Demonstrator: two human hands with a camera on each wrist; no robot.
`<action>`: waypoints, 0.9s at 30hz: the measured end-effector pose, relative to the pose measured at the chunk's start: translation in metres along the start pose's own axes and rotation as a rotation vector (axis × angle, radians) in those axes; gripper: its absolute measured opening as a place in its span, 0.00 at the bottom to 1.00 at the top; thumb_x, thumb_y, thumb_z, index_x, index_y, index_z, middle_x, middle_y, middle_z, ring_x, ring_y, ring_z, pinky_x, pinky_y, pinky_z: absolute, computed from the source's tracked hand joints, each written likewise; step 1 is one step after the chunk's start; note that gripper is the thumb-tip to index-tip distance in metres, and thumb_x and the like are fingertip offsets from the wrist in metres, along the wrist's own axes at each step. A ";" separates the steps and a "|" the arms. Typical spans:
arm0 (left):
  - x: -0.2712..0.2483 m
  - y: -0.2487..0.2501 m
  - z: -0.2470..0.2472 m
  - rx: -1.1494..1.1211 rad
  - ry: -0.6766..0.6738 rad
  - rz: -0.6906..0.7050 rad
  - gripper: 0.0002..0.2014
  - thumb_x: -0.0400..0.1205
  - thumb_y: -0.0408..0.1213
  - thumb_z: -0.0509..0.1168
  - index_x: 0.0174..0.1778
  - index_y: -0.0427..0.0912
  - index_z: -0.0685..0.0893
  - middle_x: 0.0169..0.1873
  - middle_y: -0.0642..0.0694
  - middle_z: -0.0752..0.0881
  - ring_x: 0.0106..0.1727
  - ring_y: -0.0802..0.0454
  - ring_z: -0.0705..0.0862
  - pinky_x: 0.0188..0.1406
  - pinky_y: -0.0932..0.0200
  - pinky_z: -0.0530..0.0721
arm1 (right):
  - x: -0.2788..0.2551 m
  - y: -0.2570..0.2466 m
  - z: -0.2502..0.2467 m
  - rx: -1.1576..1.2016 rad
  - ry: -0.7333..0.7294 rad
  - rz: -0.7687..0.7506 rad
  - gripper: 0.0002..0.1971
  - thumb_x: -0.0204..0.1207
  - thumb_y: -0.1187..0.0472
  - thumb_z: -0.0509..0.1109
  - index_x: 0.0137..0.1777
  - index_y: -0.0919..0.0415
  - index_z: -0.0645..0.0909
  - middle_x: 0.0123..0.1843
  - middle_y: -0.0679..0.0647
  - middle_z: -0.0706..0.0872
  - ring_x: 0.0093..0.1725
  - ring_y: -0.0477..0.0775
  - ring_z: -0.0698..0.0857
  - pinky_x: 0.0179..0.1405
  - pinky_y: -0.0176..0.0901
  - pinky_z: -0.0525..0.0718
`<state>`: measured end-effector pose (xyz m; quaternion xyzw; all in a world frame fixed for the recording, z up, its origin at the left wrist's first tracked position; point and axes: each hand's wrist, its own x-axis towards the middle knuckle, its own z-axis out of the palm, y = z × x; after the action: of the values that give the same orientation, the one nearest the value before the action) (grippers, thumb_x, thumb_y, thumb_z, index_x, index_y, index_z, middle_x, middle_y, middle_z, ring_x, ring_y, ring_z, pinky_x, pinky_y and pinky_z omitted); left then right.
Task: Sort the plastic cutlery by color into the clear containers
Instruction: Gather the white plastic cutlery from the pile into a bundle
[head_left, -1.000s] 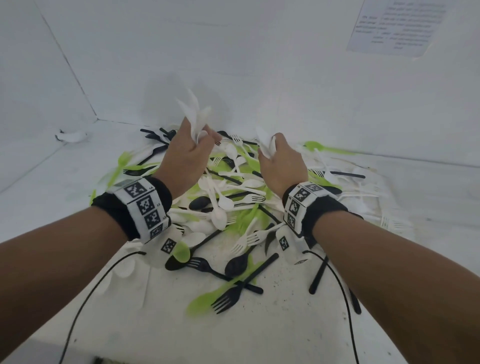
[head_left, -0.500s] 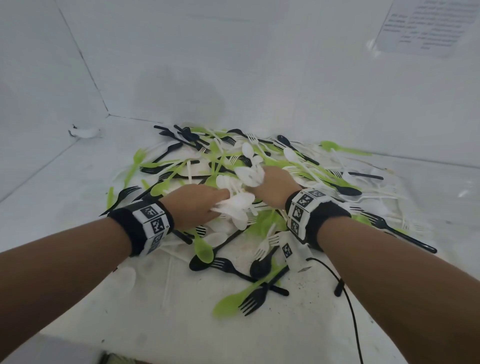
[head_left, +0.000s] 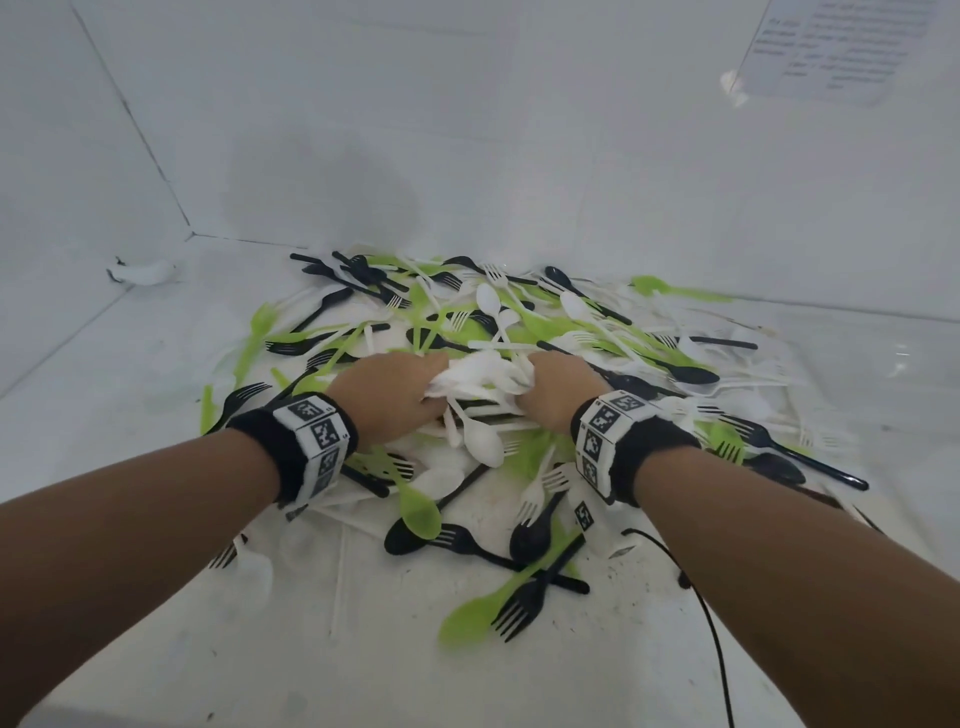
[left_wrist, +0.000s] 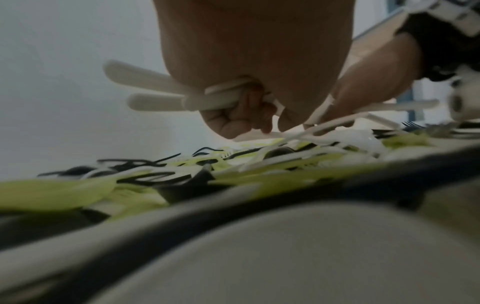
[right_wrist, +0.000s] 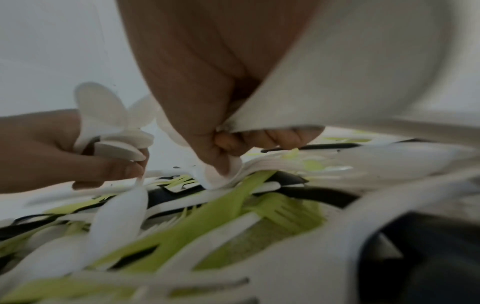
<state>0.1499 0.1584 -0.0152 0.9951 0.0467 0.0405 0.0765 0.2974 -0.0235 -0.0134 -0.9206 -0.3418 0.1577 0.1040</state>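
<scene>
Nearest the person, a green spoon (head_left: 470, 616) and a black fork (head_left: 519, 608) lie crossed on the white table (head_left: 311, 649), at the loose front edge of the heap. A black cable (head_left: 711, 623) trails from the right wristband (head_left: 605, 439).

Mid-field, both hands work low in the middle of the pile (head_left: 493, 364), side by side, with a clump of white pieces between them. The left hand (head_left: 387, 397) is curled round a bundle of white cutlery (left_wrist: 166, 92); the left wrist view shows handles sticking out of the fist on its outer side. The right hand (head_left: 558, 387) is likewise closed on white pieces (right_wrist: 272, 107), thumb and fingers pinching them against the palm. Collecting one colour in both fists is, in all likelihood, a way to carry many pieces per trip. The white spoons (head_left: 480, 436) directly under the knuckles touch the hands; green and black pieces lie around and beneath on every side.

Farther off, the heap spreads toward the back wall (head_left: 519, 130), with a black spoon (head_left: 685, 374) to the right and black forks (head_left: 363, 275) at the far left. A small white scrap (head_left: 143, 273) sits alone in the left corner. A printed sheet (head_left: 841, 47) hangs on the wall. No clear container can be made out with certainty.
</scene>
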 end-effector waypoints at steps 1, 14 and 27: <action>0.003 -0.003 0.000 -0.026 0.025 -0.068 0.11 0.87 0.51 0.61 0.51 0.47 0.73 0.35 0.49 0.81 0.36 0.44 0.81 0.32 0.52 0.73 | -0.001 0.002 -0.003 0.025 0.031 0.013 0.09 0.79 0.51 0.68 0.55 0.53 0.78 0.54 0.53 0.85 0.57 0.61 0.85 0.52 0.50 0.83; 0.026 0.003 0.007 -0.214 -0.090 -0.476 0.22 0.84 0.49 0.70 0.65 0.40 0.72 0.55 0.42 0.83 0.55 0.39 0.83 0.46 0.51 0.76 | -0.013 0.027 -0.027 0.316 0.311 0.176 0.10 0.81 0.57 0.66 0.58 0.57 0.72 0.49 0.58 0.85 0.46 0.65 0.83 0.46 0.53 0.83; 0.048 0.026 -0.031 -0.750 0.350 -0.646 0.12 0.81 0.42 0.72 0.54 0.40 0.82 0.42 0.45 0.84 0.39 0.46 0.82 0.38 0.53 0.81 | -0.025 0.057 -0.043 0.497 0.450 0.208 0.09 0.82 0.55 0.66 0.54 0.60 0.76 0.45 0.54 0.85 0.46 0.62 0.83 0.42 0.49 0.77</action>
<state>0.1966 0.1422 0.0228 0.8124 0.3458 0.1946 0.4273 0.3291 -0.0860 0.0146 -0.9087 -0.1660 0.0391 0.3811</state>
